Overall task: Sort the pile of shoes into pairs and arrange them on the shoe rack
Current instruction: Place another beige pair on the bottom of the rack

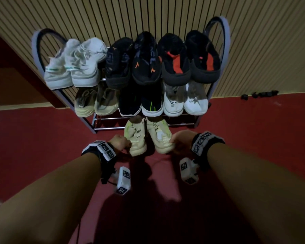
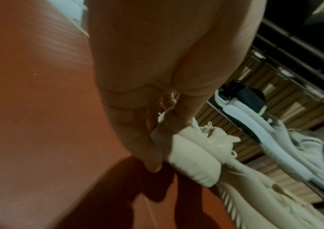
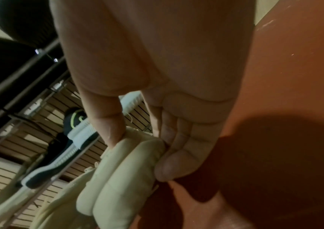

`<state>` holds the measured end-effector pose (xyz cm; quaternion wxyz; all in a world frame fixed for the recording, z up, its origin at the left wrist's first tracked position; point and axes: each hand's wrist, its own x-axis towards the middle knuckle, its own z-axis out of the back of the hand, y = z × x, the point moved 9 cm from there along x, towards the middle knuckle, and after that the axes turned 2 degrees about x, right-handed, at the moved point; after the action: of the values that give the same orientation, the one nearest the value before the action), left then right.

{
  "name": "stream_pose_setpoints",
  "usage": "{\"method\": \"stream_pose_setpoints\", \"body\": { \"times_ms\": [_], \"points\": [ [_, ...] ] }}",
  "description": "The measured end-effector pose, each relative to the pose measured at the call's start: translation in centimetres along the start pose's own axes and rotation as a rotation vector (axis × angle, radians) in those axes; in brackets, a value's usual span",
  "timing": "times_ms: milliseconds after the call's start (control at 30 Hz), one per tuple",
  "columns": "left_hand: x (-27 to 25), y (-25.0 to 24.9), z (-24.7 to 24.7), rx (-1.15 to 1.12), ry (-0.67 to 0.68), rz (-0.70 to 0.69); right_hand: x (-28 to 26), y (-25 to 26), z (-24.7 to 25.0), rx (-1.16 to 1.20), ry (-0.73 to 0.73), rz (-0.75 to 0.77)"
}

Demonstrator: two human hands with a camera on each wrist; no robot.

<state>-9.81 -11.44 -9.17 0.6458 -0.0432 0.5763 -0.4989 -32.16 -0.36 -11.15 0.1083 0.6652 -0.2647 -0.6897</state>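
Observation:
Two cream sneakers hang side by side above the red floor, just in front of the shoe rack (image 1: pixel 224 29). My left hand (image 1: pixel 121 142) pinches the heel of the left cream sneaker (image 1: pixel 135 136), with fingers curled round its padded collar (image 2: pixel 192 162) in the left wrist view. My right hand (image 1: pixel 180 141) pinches the heel of the right cream sneaker (image 1: pixel 161 136); thumb and fingers clamp its padded collar (image 3: pixel 129 170). Both toes point at the rack's lowest bars (image 1: pixel 111 128).
The top shelf holds a white pair (image 1: pixel 74 64), a black pair with orange marks (image 1: pixel 132 60) and a black pair with red lining (image 1: pixel 188 59). The middle shelf carries a beige pair (image 1: pixel 97 103), a dark pair (image 1: pixel 141 104) and a white pair (image 1: pixel 185 103). Slatted wall (image 1: pixel 148 13) behind; small dark items (image 1: pixel 261 95) on the floor at right.

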Motion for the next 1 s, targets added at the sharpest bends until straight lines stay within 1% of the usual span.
{"method": "stream_pose_setpoints", "body": {
  "times_ms": [33, 100, 133, 200, 267, 367, 467, 567, 633, 700, 800, 900, 1000],
  "points": [
    [-0.4, 0.5, 0.4, 0.011, -0.019, 0.013, 0.1, 0.0, -0.3, 0.023, -0.003, -0.007],
    [0.7, 1.2, 1.9, -0.117, -0.108, 0.002, 0.7, 0.0, -1.1, 0.041, -0.018, 0.008],
    [0.9, 1.4, 2.4, -0.159, -0.127, 0.0, 1.1, 0.1, -1.6, 0.028, -0.035, 0.024],
    [1.5, 1.7, 3.0, -0.257, -0.124, -0.037, 1.6, 0.5, -2.4, -0.038, -0.102, 0.039],
    [1.1, 1.5, 3.7, -0.343, -0.125, -0.066, 2.5, 1.2, -3.4, -0.089, -0.134, 0.098],
    [1.0, 1.3, 4.6, -0.327, -0.127, -0.083, 2.7, 1.8, -5.4, -0.132, -0.149, 0.125],
    [1.4, 1.7, 5.4, -0.314, -0.147, -0.094, 3.3, 2.2, -6.5, -0.134, -0.203, 0.146],
    [2.9, 2.3, 7.2, -0.302, -0.223, -0.128, 5.0, 2.9, -7.2, -0.133, -0.191, 0.16],
    [4.0, 3.4, 8.1, -0.378, -0.26, -0.088, 6.4, 3.2, -7.4, -0.123, -0.176, 0.163],
    [5.1, 3.8, 8.5, -0.373, -0.252, -0.091, 7.3, 3.7, -8.1, -0.09, -0.149, 0.171],
    [6.6, 4.8, 9.5, -0.521, -0.296, -0.068, 8.7, 5.0, -9.3, -0.054, -0.109, 0.216],
    [8.4, 5.1, 9.3, -0.611, -0.273, -0.029, 10.4, 6.0, -10.2, -0.035, -0.083, 0.239],
    [10.0, 4.4, 9.7, -0.534, -0.299, -0.033, 11.6, 6.7, -11.2, -0.033, -0.048, 0.253]
  ]
}}
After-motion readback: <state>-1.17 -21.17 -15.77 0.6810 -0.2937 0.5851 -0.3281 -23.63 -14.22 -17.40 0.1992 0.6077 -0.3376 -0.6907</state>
